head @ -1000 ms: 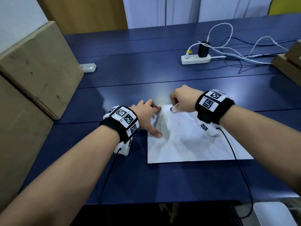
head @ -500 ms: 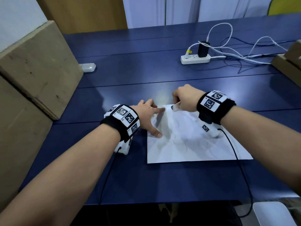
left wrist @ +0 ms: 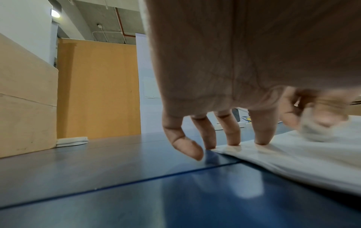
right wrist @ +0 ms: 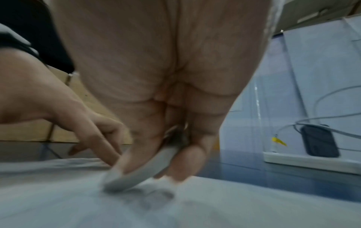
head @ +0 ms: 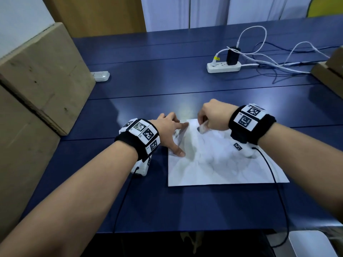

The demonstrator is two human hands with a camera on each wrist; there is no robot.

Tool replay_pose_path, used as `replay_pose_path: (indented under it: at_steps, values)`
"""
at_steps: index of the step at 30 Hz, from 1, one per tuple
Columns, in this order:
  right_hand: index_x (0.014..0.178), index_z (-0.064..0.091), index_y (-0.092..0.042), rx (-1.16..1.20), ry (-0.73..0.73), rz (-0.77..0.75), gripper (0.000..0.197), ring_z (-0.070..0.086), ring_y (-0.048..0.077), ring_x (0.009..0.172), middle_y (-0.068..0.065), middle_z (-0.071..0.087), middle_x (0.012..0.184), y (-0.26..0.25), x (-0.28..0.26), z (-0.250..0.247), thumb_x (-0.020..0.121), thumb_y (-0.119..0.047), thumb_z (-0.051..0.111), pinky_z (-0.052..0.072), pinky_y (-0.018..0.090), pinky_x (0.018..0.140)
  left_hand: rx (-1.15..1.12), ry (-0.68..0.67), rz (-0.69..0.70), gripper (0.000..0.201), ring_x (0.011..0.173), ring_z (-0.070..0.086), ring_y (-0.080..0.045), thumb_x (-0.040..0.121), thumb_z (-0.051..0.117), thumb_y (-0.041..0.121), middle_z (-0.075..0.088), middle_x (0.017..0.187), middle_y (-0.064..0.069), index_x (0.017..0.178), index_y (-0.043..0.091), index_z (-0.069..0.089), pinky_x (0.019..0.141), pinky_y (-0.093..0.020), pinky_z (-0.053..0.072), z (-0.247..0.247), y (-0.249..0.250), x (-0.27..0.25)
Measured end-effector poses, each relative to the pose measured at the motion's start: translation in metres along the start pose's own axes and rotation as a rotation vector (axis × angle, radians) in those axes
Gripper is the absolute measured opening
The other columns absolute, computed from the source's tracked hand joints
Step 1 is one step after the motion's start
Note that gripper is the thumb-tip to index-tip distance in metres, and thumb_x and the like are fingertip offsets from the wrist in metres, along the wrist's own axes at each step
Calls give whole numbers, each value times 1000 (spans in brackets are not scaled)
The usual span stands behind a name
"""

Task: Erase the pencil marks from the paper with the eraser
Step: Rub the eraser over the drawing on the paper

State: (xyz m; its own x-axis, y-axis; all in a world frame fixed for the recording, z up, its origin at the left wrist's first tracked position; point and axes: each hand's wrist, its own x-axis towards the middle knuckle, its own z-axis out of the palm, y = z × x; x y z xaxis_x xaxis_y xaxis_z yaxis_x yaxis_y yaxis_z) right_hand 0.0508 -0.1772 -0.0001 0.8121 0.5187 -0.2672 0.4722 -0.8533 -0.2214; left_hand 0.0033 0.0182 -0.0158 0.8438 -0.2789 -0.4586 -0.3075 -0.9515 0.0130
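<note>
White paper [head: 219, 164] flat on blue table [head: 148, 93]. Left hand [head: 168, 129], fingers straight and spread, pinning its far-left corner against sliding. Right hand [head: 213, 115] pinching grey eraser [right wrist: 136, 174], tip down on faint pencil marks [right wrist: 154, 199] there.

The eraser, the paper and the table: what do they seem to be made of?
Eraser: probably soft rubber or vinyl, matte grey-white; it looks bent where it presses on the sheet, though blurred.
Paper: thin white sheet, matte, faintly smudged with pencil; its edge lifts slightly.
Table: dark blue boards with seams, smooth semi-gloss; likely painted or laminated wood, since it reflects light.
</note>
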Motion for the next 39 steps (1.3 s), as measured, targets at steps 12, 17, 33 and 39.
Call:
replay_pose_path:
  at_steps: [12, 17, 33, 39]
  values:
    - [75, 66, -18, -16, 44, 36, 10, 62, 24, 75, 3, 67, 77, 2, -2, 0, 76, -28, 70, 57, 41, 73, -10, 5, 0, 114, 121, 31, -23, 58, 73, 78, 29, 137, 7, 152, 46, 17, 95, -47, 47, 1, -1, 1]
    - [83, 72, -17, -102, -204, -90, 10, 61, 15, 76, -2, 70, 76, -14, -22, 4, 75, -23, 74, 52, 31, 69, -19, 8, -6, 117, 122, 31, -22, 55, 72, 80, 30, 136, 8, 152, 45, 18, 99, -47, 46, 2, -1, 1]
    - [75, 66, -23, -85, -61, -1, 12, 57, 16, 72, -6, 62, 70, -5, -7, 3, 76, -29, 75, 53, 30, 69, -13, 12, -2, 115, 120, 32, -21, 57, 73, 78, 30, 136, 8, 152, 45, 18, 97, -48, 46, 1, 0, -1]
    - [76, 70, -19, -23, -12, 29, 11, 64, 22, 75, 0, 67, 74, -3, -11, 1, 74, -30, 72, 57, 37, 71, -25, 11, 4, 115, 120, 31, -22, 57, 74, 77, 29, 135, 8, 153, 45, 17, 98, -48, 46, 2, -1, 1]
